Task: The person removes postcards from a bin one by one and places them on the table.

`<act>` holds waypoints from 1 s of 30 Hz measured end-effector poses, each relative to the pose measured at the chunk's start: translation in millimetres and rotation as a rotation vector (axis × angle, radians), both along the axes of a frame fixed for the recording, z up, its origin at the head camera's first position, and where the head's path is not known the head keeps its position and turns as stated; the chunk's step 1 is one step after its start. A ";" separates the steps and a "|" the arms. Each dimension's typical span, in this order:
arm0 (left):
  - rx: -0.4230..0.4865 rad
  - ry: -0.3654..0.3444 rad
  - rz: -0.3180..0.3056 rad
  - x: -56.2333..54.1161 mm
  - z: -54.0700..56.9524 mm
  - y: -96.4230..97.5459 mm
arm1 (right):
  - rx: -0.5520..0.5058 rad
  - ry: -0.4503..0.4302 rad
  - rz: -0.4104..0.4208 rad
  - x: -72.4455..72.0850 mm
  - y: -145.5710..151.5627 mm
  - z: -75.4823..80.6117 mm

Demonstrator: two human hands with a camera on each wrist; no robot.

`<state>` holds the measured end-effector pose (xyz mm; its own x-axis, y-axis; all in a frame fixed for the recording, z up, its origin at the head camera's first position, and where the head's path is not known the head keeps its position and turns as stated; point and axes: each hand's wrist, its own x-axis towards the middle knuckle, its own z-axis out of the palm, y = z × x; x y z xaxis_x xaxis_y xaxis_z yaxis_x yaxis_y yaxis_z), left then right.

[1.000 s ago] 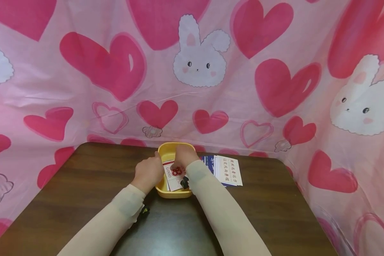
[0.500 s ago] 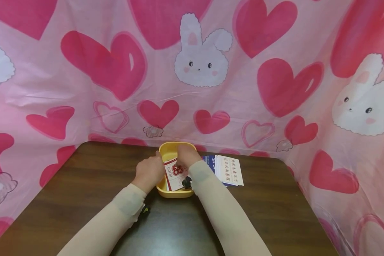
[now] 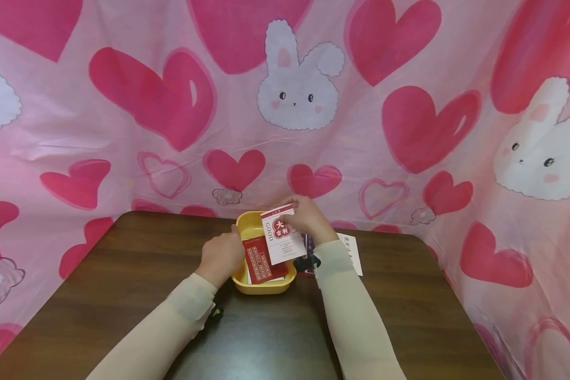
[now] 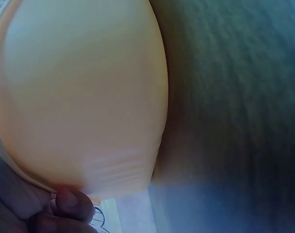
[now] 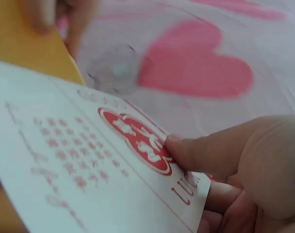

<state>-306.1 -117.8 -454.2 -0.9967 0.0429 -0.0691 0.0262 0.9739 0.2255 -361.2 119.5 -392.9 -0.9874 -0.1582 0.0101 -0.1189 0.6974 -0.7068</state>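
Observation:
A white card (image 3: 285, 245) with red print and the word GOOD is raised over the yellow plastic basin (image 3: 261, 289). My right hand (image 3: 310, 217) pinches its right edge, the thumb on the printed face and the fingers behind, as the right wrist view shows. Inside the basin lies a red card (image 3: 261, 261) with pale lettering, and white edges show beneath it. My left hand (image 3: 220, 257) grips the basin's left rim. In the left wrist view its fingertips (image 4: 72, 206) curl over the rim, beside the basin's outer wall (image 4: 84, 97).
Right of the basin, a white card (image 3: 350, 252) with lettering and a dark blue card (image 3: 309, 243) lie on the brown wooden table (image 3: 385, 316), partly hidden by my right hand and wrist. A pink cloth (image 3: 237, 132) with hearts and rabbits hangs close behind the table.
My right hand has come up and right out of the basin with the white GOOD card, uncovering the red card beneath. My left hand stays on the rim.

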 end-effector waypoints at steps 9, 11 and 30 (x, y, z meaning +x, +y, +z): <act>-0.007 0.036 -0.010 3.1 -3.6 0.2 | -0.165 -0.054 -0.078 4.1 84.2 3.1; -0.007 0.033 -0.012 2.7 -4.4 -0.5 | -0.205 -0.086 -0.112 6.9 97.1 4.3; -0.004 0.012 -0.007 6.2 -2.7 0.2 | -0.260 -0.120 -0.254 28.2 205.3 -14.7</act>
<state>-299.9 -117.5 -456.9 -0.9971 0.0498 -0.0570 0.0360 0.9746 0.2208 -332.9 324.8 -407.6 -0.9914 0.0846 -0.1002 0.1290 0.4899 -0.8622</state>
